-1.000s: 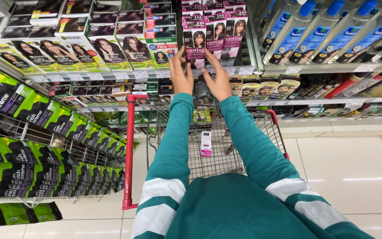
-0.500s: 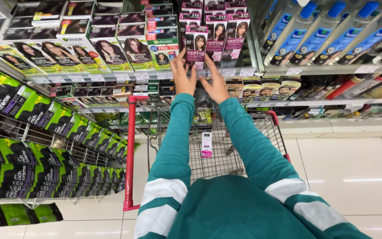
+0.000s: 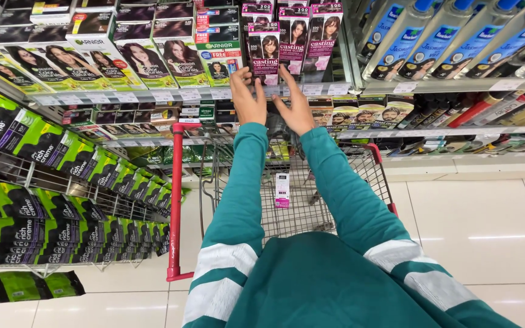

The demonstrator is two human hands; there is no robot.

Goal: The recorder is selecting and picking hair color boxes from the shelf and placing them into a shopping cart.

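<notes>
Two hands are raised to the upper shelf (image 3: 335, 88). The left hand (image 3: 248, 97) and right hand (image 3: 293, 103) flank one pink hair-dye box (image 3: 264, 53), fingers spread; each grip is open and merely touches the box's lower edge. The box stands upright at the left of a row of three matching pink boxes. One red-framed wire trolley (image 3: 311, 200) stands below, holding one small white-and-pink packet (image 3: 282, 190).

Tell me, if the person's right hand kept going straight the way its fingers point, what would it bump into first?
Probably the pink hair-dye box on the shelf: the right hand points up at that row, fingertips already at its lower edge. Depth is hard to judge.
</notes>
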